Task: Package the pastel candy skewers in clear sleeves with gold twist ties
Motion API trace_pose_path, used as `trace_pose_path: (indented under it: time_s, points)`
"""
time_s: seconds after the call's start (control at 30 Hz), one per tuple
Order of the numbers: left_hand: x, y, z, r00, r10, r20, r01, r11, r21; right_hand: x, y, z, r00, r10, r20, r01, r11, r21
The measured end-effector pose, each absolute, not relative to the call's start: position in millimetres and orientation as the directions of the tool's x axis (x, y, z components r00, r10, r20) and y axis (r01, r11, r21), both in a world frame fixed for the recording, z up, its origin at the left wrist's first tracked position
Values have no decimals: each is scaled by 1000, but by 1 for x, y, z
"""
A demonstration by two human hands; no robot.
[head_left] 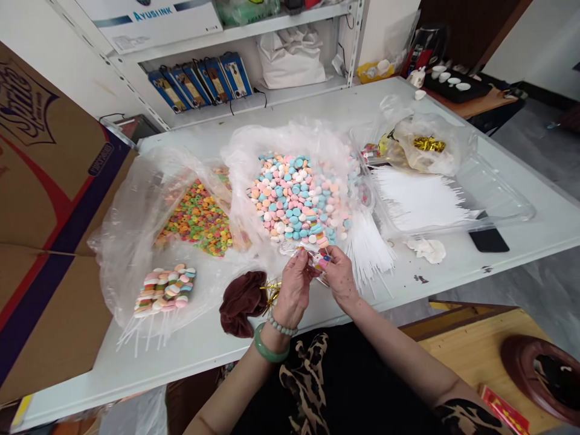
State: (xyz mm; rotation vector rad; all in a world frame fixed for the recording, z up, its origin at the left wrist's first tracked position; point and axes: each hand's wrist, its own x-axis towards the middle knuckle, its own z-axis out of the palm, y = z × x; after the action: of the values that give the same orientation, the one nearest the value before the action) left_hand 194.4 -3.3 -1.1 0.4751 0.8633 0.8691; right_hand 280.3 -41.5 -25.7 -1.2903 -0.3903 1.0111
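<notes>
Both hands meet at the table's near side, just below a plastic bag of pastel candies [290,196]. My left hand [295,284] and my right hand [339,275] pinch a small clear wrapper [319,260] with a colourful print between them; its contents are hard to make out. Gold twist ties [272,293] lie beside my left wrist, next to a brown cloth [242,302]. White sticks [369,248] fan out right of my right hand. Farther left are a bag of coloured rings [199,217] and several candy skewers [165,290] on plastic.
A cardboard box [49,211] stands at the left. Behind the table is a metal shelf [235,36]. On the right are a clear tray [512,193] with white sticks, a bag of gold ties [428,144], a crumpled tissue [427,249] and a black phone [489,237].
</notes>
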Motion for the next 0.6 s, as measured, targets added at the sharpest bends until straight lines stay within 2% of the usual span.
trace_pose_path:
  time_s: [0.1,0.2,0.43,0.6]
  points:
    - [189,-1,-2,451,749,-486,-346,648,678,285,-39,-23,524,790,-318,-506,-12,-862]
    - [183,3,-6,477,712,-515,-269,676,686,288,-40,-19,513,800,-312,-510,-9,-860]
    - [175,4,-12,422,761,-493,-251,621,743,292,-39,-19,424,856,-297,-483,-64,-873]
    - [172,5,-13,396,779,-486,-268,604,750,290,-36,-28,496,817,-294,-442,-53,-895]
